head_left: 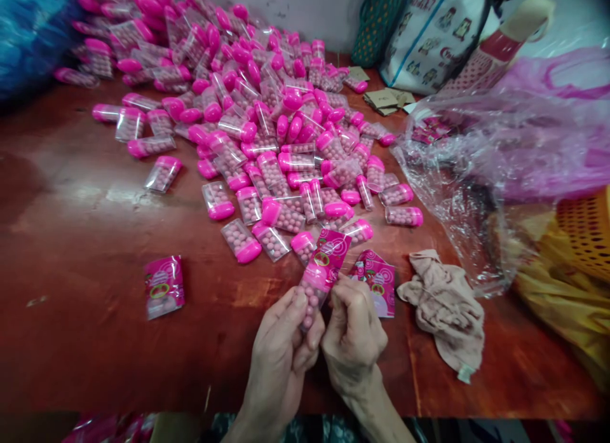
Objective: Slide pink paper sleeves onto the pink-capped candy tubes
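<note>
Near the table's front edge, my left hand [281, 347] is closed around a small clear container of pink balls [309, 305], tilted with its capped end away from me. A printed magenta plastic sleeve [331, 252] covers that end and sticks out beyond it. My right hand [355, 332] has its fingers curled and pinched at the sleeve's right edge; the fingertips are partly hidden. Just behind my right hand lie more printed sleeves [382, 287]. Off to the left, a container in a printed sleeve [164, 287] rests by itself on the table.
A large heap of pink-capped containers [267, 119] spreads across the back of the red-brown table [86, 341]. On the right are a crumpled beige cloth [448, 316], clear plastic bags [467, 201] and an orange basket [586, 230]. A blue bag [38, 36] stands back left.
</note>
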### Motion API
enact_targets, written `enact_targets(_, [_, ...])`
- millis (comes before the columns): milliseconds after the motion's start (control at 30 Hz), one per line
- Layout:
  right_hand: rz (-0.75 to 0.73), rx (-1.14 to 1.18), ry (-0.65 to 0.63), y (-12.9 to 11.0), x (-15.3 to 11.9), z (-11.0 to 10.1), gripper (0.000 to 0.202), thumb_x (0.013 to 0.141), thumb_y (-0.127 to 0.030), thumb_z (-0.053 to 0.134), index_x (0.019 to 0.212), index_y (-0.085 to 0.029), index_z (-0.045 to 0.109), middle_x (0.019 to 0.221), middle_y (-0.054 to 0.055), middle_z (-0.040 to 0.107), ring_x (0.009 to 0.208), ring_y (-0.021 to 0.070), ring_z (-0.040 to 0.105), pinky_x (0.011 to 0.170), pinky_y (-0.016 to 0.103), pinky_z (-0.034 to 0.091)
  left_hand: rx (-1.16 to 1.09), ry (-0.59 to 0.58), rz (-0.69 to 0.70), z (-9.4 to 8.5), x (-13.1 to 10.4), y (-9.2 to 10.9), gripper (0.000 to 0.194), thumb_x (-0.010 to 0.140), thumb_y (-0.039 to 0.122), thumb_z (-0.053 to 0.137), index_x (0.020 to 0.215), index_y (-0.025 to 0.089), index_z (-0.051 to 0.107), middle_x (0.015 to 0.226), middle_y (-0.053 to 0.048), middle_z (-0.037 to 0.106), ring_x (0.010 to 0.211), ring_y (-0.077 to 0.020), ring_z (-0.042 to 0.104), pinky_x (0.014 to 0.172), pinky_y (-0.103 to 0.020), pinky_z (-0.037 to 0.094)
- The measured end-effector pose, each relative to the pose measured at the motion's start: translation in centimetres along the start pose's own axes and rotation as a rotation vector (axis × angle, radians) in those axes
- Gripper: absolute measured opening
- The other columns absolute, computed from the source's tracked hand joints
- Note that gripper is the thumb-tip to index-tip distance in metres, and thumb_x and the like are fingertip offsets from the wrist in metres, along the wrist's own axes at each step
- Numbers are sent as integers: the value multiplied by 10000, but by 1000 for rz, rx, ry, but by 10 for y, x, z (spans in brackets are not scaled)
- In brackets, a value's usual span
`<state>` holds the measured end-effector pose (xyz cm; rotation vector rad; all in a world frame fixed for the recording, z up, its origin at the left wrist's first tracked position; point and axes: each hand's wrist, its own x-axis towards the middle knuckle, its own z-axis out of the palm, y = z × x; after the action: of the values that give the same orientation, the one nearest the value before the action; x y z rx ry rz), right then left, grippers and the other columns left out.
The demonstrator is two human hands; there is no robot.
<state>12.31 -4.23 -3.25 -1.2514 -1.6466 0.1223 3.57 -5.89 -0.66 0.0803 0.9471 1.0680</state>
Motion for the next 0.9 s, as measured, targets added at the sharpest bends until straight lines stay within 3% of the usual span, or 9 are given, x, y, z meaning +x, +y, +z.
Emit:
enact_targets(433, [16,-77,-13,-1,-1,1,227,803,18,429,873,-182,512,736,39,568,795,191,602,703,336,527,-35,-127,-75,-8,4,3,286,904,307,396,656,165,414,495,72,391,354,-12,108,331,-142,124])
enact_targets(533, [8,-44,-10,-3,-1,2,228,802,25,424,864,-174,514,734,42,558,752,176,589,699,332,530,-9,-45,-26,-5,1,1,259,881,299,457,665,160,433,494,74,390,359,-6,163,336,-119,154])
enact_targets(700, [-14,121,-46,-9,-7,6,199,818,-12,459,924,-164,532,748,42,555,771,178,586,768,376,526,33,145,225,1,0,0,162,784,252,624,718,157,511,622,51,455,535,-29,431,502,-102,382])
enact_targets(800, [121,192,-75,-8,-7,4,176,850,-45,445,891,-180,551,736,24,564,752,159,591,720,320,519,44,123,248,-1,2,3,143,795,265,610,740,159,531,643,47,461,540,-28,431,495,-98,376])
enact_targets(900, [396,287,-124,-4,1,-2,153,903,-176,424,954,-180,569,838,45,598,789,158,592,678,281,502,27,82,178,-5,3,5,131,818,260,578,753,155,537,631,46,459,494,-19,398,428,-87,309])
